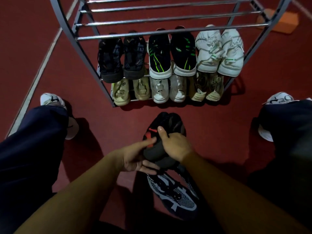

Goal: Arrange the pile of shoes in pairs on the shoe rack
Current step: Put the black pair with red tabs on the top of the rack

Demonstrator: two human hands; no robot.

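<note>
A black shoe with red marks [167,125] is in both hands, just in front of the metal shoe rack [87,48]. My left hand [135,157] holds its heel end from the left, fingers curled under it. My right hand [175,146] grips it from above. Below the hands a black and grey mesh shoe [173,195] lies on the floor. On the rack's second-lowest shelf stand a black pair [121,56], a black-and-green pair [172,54] and a white pair [219,51]. The lowest shelf holds a beige pair [130,90], a white pair [168,89] and a tan pair [207,89].
My legs in dark trousers [33,141] spread to both sides, with white trainers [54,102] on my feet. The floor is red with a pale line [38,71] on the left. An orange block [278,21] lies behind the rack at right. The rack's upper bars [168,19] carry nothing.
</note>
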